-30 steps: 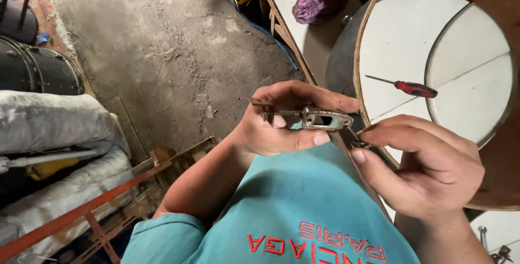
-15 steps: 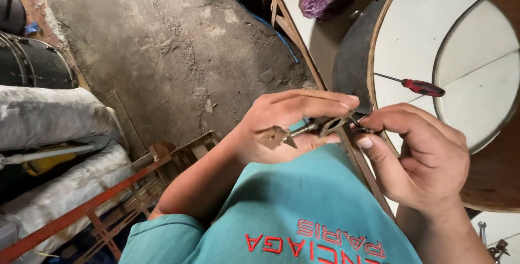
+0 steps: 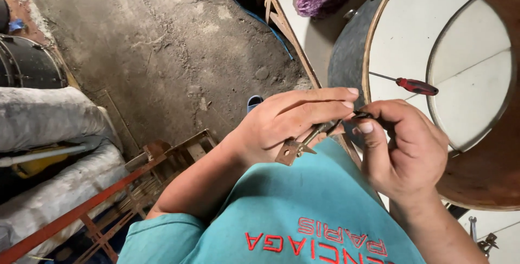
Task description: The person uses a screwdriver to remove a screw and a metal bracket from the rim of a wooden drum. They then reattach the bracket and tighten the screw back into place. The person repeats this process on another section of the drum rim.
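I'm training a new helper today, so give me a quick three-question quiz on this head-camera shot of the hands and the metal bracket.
1. True or false: the red-handled screwdriver is held in the right hand.
2. Multiple choice: the drilled plate end of the small metal bracket sticks out A) above the left hand, B) below the left hand, over the teal shirt, C) onto the floor.
3. Short answer: what does the screwdriver lie on?

Key:
1. False; it lies free, and the right hand's fingers pinch the bracket's dark far end.
2. B.
3. The white head of the large wood-rimmed drum.
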